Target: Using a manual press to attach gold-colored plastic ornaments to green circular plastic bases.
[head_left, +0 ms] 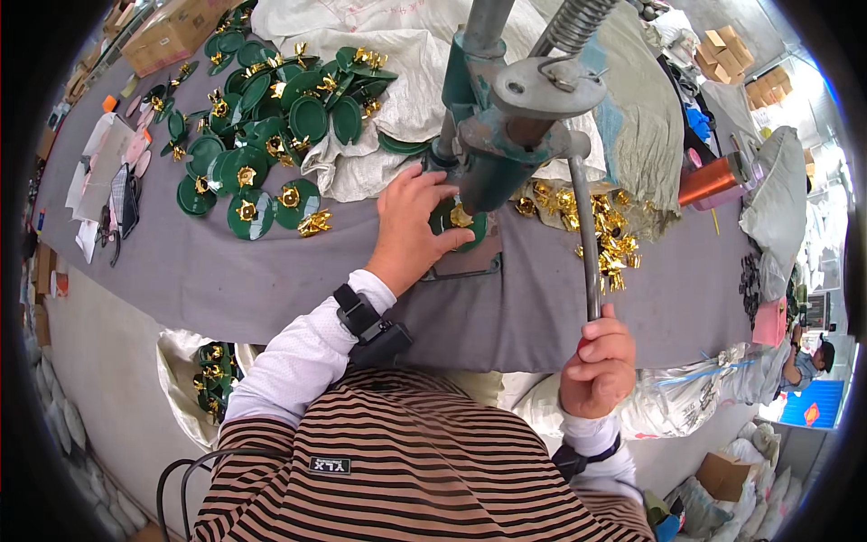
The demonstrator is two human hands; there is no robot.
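Note:
A green hand press (pixel 492 149) with a grey metal top stands at the table's middle. Beneath its ram is a round green disc (pixel 473 237) with a gold piece at its centre. My left hand (pixel 411 221) pinches this disc at its near edge, the thumb on the right and the fingers spread toward the press foot. The press covers part of the disc. On the right, my right hand (pixel 601 366) is wrapped round the lower end of the long metal lever (pixel 587 239). Loose gold flower-shaped pieces (pixel 616 248) lie heaped right of the lever.
Many green discs with gold pieces (pixel 309 119) are piled at the back left, beside a white woven sack (pixel 361 167). Papers (pixel 95 172) lie far left. An orange-brown cylinder (pixel 709 183) is at the right. Below the table's front edge, an open sack (pixel 181 388) holds more discs.

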